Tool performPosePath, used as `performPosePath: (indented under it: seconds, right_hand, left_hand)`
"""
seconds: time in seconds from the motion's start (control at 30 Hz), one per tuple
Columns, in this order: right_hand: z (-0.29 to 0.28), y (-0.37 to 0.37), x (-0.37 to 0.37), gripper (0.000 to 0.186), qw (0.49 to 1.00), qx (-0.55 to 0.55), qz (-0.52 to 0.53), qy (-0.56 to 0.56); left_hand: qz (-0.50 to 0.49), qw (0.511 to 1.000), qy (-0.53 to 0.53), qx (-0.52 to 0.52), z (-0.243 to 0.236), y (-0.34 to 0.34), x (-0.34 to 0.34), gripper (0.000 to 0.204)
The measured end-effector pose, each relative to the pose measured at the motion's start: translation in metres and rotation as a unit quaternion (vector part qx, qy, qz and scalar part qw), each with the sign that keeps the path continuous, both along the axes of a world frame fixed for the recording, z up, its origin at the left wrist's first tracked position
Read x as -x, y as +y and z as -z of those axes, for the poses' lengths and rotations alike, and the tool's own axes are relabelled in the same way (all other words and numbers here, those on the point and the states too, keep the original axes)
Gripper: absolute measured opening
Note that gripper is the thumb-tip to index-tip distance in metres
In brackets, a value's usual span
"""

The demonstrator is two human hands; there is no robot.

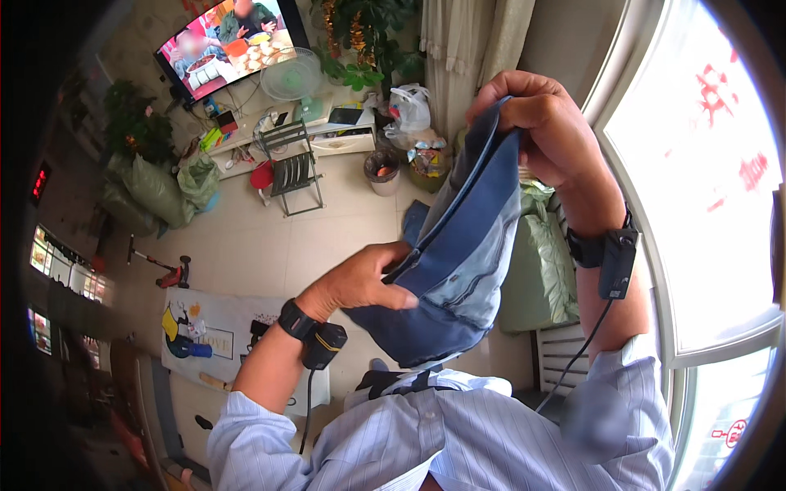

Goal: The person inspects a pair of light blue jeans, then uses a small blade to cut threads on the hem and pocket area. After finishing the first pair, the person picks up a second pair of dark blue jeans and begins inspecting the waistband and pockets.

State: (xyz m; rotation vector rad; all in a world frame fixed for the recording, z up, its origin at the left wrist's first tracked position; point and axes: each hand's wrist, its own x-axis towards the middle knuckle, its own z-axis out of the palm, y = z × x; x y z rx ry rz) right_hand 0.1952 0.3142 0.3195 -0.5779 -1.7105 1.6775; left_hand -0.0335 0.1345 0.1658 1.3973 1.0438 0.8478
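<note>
Between my two hands a blue denim piece (467, 254) hangs in the air in front of my chest. It has a dark blue band along its open edge and paler, faded cloth with seams below; I cannot tell what kind of article it is. My left hand (360, 281) grips the near left end of the band, thumb on the outside and fingers partly hidden behind the cloth. Higher up at the far right, my right hand (540, 123) pinches the other end with bent fingers. The band's opening is a narrow dark slit between the two grips.
A slatted bench with a green sack (532, 274) stands to the right, beside a bright window (696, 172). At the lower left is a cloth-covered table (237, 319). Farther off are a folding chair (293, 168), a waste bin (382, 172), a fan (292, 78) and a television (233, 41).
</note>
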Motion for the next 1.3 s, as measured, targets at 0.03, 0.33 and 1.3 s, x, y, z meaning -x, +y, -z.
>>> performPosePath:
  seconds: [0.03,0.33,1.3]
  right_hand:
    - [0.005,0.002,0.004,0.015,1.000,0.003,0.009,0.002]
    - [0.028,-0.004,0.039,0.011,0.997,0.063,0.026,0.042]
    - [0.210,-0.129,-0.046,0.007,0.987,-0.108,-0.051,-0.106]
  left_hand:
    - [-0.007,1.000,-0.005,0.010,-0.006,-0.005,-0.010,0.063]
    - [-0.054,0.995,-0.068,0.039,0.009,-0.034,-0.047,0.043]
    - [-0.252,0.932,-0.251,0.064,0.083,-0.108,-0.034,0.062]
